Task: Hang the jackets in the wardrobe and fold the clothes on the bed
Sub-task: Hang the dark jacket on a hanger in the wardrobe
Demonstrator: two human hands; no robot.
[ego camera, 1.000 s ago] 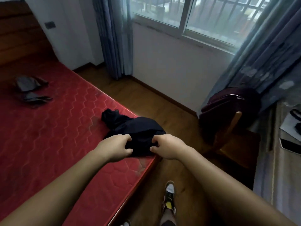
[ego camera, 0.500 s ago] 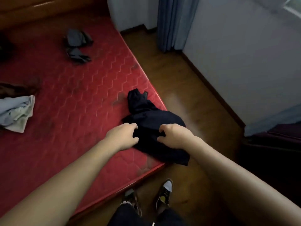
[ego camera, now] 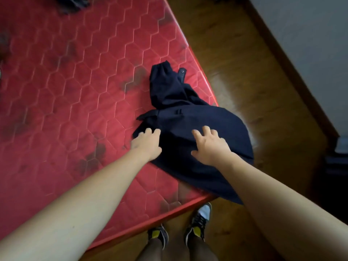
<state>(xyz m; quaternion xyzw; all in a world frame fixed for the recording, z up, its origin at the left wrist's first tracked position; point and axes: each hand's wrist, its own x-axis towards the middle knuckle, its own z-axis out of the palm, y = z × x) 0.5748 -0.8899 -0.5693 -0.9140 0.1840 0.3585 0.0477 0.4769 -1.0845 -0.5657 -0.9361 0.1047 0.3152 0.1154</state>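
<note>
A dark navy garment (ego camera: 190, 113) lies crumpled on the near right corner of the red mattress (ego camera: 75, 91), and its lower part hangs over the bed's edge. My left hand (ego camera: 146, 145) touches the garment's left edge with its fingertips. On top of the cloth rests my right hand (ego camera: 209, 146), its fingers spread flat. A narrower part with a snap button (ego camera: 181, 71) stretches away from me along the mattress edge.
Another dark piece of clothing (ego camera: 71, 4) lies at the far top of the mattress. Wooden floor (ego camera: 263, 91) runs along the bed's right side up to a pale wall (ego camera: 310, 44). My shoes (ego camera: 199, 221) stand at the bed's foot. A dark object (ego camera: 337, 166) sits at the right edge.
Both hands have let go of the bunched cloth and now lie with fingers spread on it. More of the garment hangs over the bed's edge. The camera has tilted down and nearer.
</note>
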